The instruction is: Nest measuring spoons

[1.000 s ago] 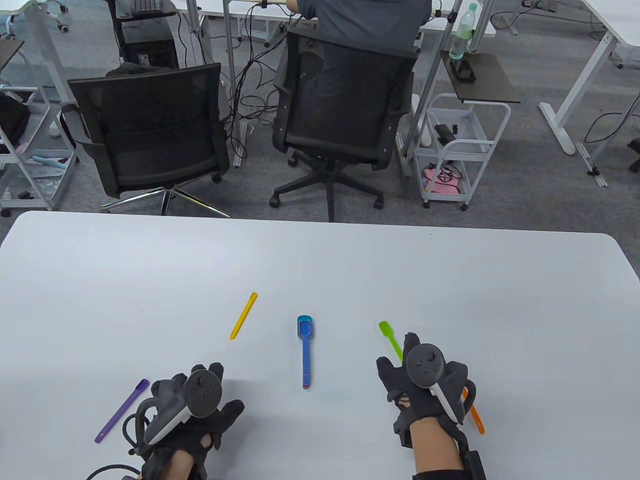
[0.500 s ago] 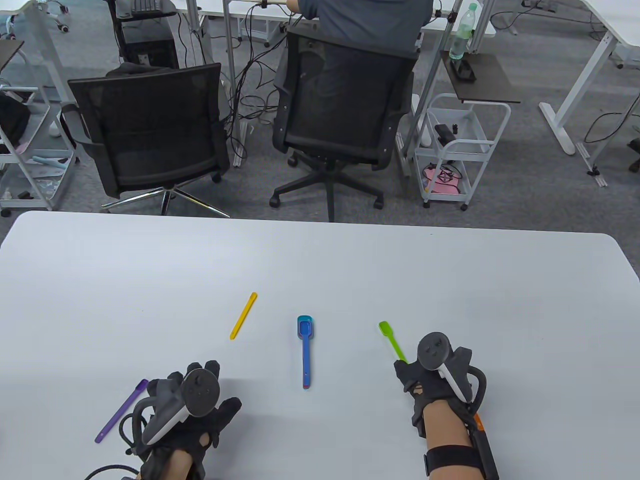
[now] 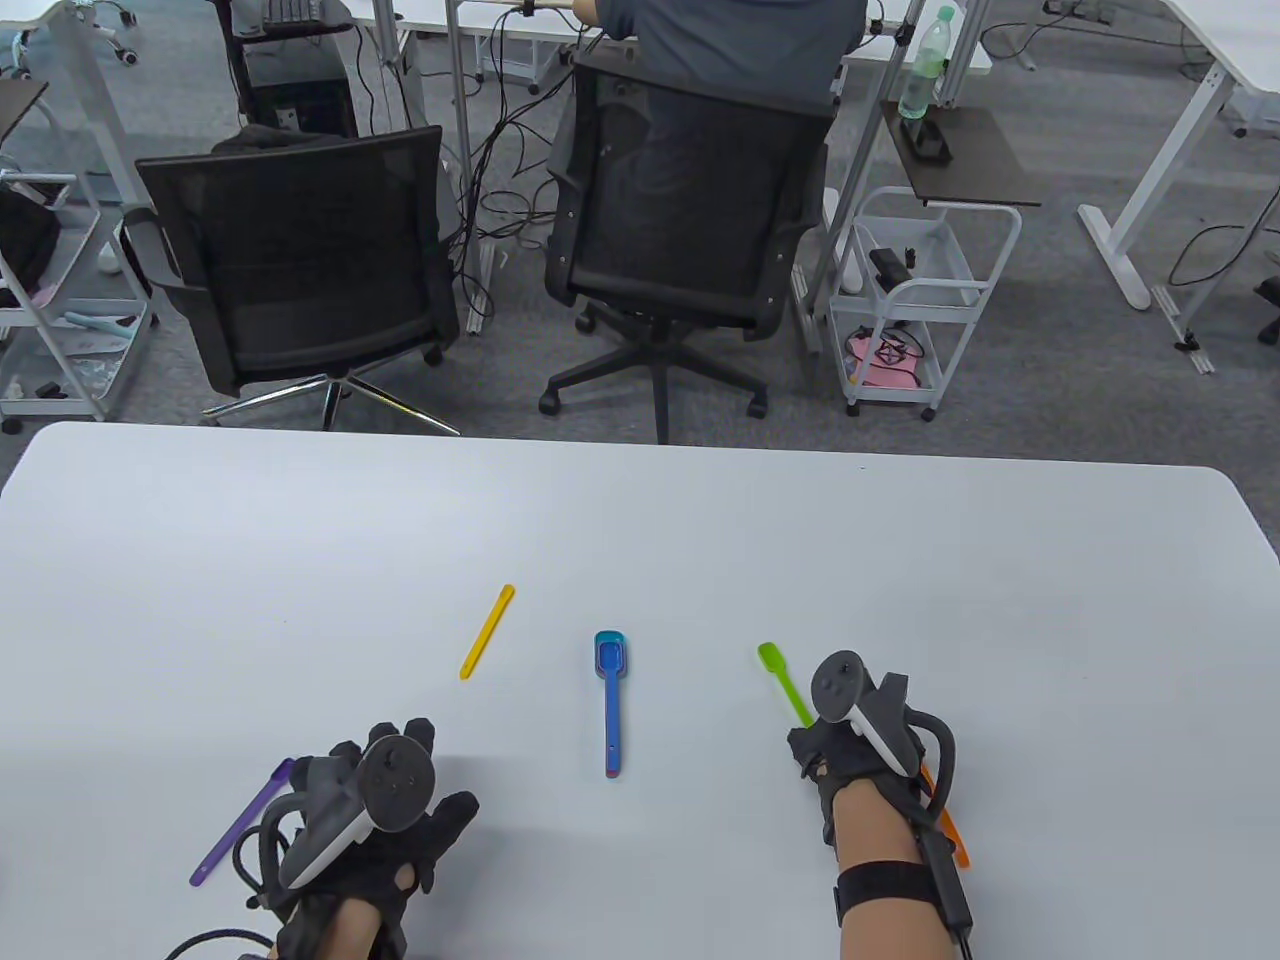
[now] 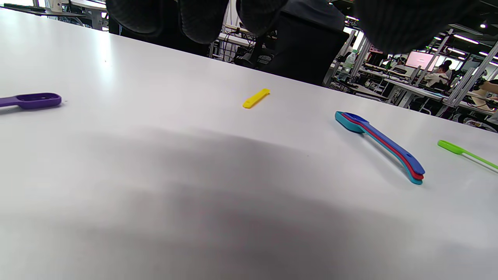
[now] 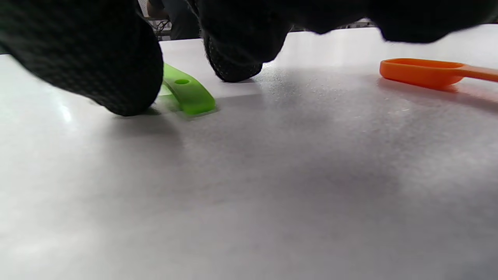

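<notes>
Nested spoons (image 3: 610, 700) lie mid-table (image 3: 300, 550); stick (image 3: 487, 631) at their ten o'clock, one spoon (image 3: 783, 682) at three, another (image 3: 240, 825) at eight, the last (image 3: 948, 830) at four.

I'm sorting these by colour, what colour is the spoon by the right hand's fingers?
Bright green spoon, clearest in the right wrist view.

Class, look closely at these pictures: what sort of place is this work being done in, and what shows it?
Probably an open-plan office or lab. Behind the white table stand mesh office chairs, trailing cables and a wheeled cart; the left wrist view shows more desks and a monitor.
</notes>
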Action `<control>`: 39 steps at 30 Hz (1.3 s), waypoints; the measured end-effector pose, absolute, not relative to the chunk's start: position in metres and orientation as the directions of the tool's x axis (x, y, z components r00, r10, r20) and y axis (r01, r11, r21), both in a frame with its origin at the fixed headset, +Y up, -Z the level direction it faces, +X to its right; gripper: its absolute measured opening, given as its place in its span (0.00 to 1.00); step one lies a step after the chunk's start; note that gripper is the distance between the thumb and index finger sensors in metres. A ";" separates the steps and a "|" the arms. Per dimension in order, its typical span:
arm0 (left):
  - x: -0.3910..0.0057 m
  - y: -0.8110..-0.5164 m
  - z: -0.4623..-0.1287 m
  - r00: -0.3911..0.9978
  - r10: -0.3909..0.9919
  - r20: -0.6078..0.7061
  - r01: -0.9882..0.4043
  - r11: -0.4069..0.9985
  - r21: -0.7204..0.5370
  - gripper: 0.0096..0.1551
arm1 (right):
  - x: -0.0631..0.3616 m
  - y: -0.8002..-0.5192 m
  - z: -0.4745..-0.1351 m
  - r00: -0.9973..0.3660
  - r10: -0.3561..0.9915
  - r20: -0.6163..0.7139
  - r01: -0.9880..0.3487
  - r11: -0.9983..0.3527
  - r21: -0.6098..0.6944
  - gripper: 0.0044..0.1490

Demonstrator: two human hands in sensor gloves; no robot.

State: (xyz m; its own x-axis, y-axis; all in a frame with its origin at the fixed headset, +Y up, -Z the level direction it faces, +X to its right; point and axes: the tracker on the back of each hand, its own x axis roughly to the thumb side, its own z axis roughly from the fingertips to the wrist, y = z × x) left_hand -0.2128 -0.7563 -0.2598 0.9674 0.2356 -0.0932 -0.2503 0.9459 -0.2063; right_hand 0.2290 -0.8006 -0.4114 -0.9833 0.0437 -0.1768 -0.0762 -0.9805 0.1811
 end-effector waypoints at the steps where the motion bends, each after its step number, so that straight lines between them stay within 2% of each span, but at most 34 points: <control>1: -0.213 -0.756 -0.260 0.967 0.235 -0.093 -0.250 0.946 -0.206 0.60 | 0.228 -0.801 -0.412 -0.984 0.037 -0.175 -0.069 -0.981 0.180 0.46; 11: -0.210 -0.757 -0.260 0.971 0.224 -0.088 -0.238 0.946 -0.218 0.60 | 0.223 -0.800 -0.414 -0.985 0.028 -0.170 -0.061 -0.980 0.188 0.38; 31: -0.210 -0.756 -0.261 0.971 0.225 -0.081 -0.237 0.948 -0.210 0.60 | 0.218 -0.798 -0.413 -0.984 0.017 -0.179 -0.048 -0.985 0.168 0.36; 39: -0.208 -0.758 -0.260 0.969 0.237 -0.074 -0.247 0.942 -0.225 0.60 | 0.192 -0.781 -0.400 -0.977 0.067 -0.204 -0.094 -0.988 0.126 0.37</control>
